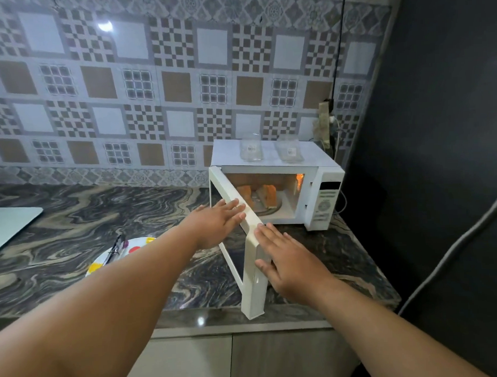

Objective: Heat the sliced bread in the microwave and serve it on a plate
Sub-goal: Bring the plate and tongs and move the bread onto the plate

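Observation:
A white microwave (324, 202) stands at the back right of the counter, its inside lit. Slices of bread (266, 195) lie on its glass turntable. The microwave door (252, 278) swings out toward me, about half open. My left hand (214, 224) lies flat on the door's outer face near its top edge, fingers spread. My right hand (289, 260) rests against the door's free end, thumb on one side and fingers over the top. A white plate (96, 267) with coloured dots sits on the counter left of the door, partly hidden by my left arm.
Metal tongs (114, 249) lie on the plate. Two clear glasses (251, 150) stand upside down on top of the microwave. A light board (9, 225) lies at the far left. A black wall (437, 153) with a grey cable closes the right side.

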